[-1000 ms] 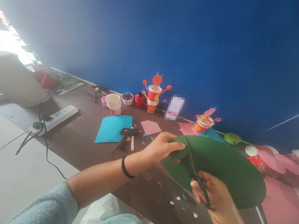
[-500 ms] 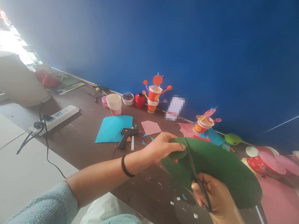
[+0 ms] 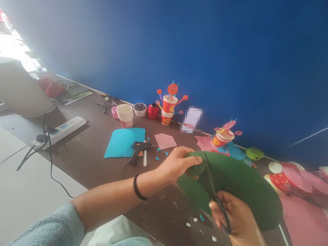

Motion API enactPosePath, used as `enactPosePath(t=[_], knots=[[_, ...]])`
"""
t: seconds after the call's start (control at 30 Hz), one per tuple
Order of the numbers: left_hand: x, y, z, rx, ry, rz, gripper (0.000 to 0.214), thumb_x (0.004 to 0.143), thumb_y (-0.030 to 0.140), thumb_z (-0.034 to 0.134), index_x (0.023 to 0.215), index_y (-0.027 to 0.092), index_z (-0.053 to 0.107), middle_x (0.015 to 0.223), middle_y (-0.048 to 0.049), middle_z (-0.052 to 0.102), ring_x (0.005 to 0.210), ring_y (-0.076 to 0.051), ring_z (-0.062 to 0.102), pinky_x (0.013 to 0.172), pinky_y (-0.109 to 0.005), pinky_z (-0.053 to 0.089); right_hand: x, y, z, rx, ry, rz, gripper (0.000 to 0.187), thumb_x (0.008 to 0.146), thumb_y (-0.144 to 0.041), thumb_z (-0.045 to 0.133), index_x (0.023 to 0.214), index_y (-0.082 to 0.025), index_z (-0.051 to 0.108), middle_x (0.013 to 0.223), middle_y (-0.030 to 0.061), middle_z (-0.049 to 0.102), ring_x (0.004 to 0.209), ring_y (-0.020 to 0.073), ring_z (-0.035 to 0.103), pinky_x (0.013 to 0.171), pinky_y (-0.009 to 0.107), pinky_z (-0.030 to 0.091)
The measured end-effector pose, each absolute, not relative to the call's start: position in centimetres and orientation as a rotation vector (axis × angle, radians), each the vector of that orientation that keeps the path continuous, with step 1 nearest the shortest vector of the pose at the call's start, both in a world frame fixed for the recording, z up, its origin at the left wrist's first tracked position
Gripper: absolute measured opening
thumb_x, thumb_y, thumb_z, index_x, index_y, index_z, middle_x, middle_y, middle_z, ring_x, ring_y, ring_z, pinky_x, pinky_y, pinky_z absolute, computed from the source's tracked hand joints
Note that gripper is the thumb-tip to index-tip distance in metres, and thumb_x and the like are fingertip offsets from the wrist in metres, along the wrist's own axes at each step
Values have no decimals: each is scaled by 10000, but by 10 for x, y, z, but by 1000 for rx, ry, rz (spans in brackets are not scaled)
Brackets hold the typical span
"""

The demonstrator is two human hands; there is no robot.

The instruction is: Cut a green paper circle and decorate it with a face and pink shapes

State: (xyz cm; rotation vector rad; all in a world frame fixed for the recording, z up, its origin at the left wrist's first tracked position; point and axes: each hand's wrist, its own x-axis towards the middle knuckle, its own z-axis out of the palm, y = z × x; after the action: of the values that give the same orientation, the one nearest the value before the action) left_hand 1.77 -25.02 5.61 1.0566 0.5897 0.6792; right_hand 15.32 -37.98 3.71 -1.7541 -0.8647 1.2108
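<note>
- The green paper (image 3: 247, 189) is held up over the near side of the bench, between the hands and spreading out beyond the right one.
- The scissors (image 3: 211, 185) slant across it, blade tips beside a small rounded piece (image 3: 196, 168) of the same green; whether this is fully cut free cannot be told.
- The left hand (image 3: 181, 163) has its fingers pinched narrow on that piece, thumb on top. A light, flat grip should serve best, with the thumb clear of the blades.
- The right hand (image 3: 234, 217) has its fingers closed around the scissor handles. For a smooth curve, I would take short bites deep in the blades and turn the paper rather than the wrist.
- The broad sheet looks likely to sag and drag on the cut, so it is worth keeping it level.
- Below, white scraps (image 3: 214, 239) lie on the bench (image 3: 100, 124); a large pink sheet (image 3: 310, 233) lies to the right.
- Farther off, left of the left hand, a glue gun (image 3: 137, 150) rests partly on a blue sheet (image 3: 118, 142), well apart from the cutting.
</note>
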Motion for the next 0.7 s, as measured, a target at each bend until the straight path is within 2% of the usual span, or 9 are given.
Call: enactPosePath(t=[0.1,0.27,0.47,0.7], knots=[[19,-253,55,1028,586,721,271,674,356,671,717,93,618,588,-32,601,472,-121,561,448,-237,480,154,-380,38,-1751,-884,1231,255,597,-342,651,527,-203,449,389,-71,420,392,67,348,419,205,249],[15,-251,62,1123,592,688,205,709,296,637,690,93,612,542,-17,575,429,-97,533,400,-182,412,153,-379,44,-1766,-907,1248,270,601,-340,655,528,-207,431,387,-68,423,397,69,358,424,204,272],[13,-250,66,1175,609,663,195,718,288,629,693,95,606,562,-16,572,446,-93,533,414,-182,423,152,-377,52,-1776,-947,1208,350,568,-457,703,548,-205,460,391,-61,430,397,81,382,422,213,298],[13,-249,67,1216,615,654,195,717,290,633,678,102,596,558,-7,562,444,-90,533,416,-178,417,151,-378,55,-1803,-975,1172,372,581,-475,690,525,-206,439,389,-61,409,392,78,360,413,213,279]])
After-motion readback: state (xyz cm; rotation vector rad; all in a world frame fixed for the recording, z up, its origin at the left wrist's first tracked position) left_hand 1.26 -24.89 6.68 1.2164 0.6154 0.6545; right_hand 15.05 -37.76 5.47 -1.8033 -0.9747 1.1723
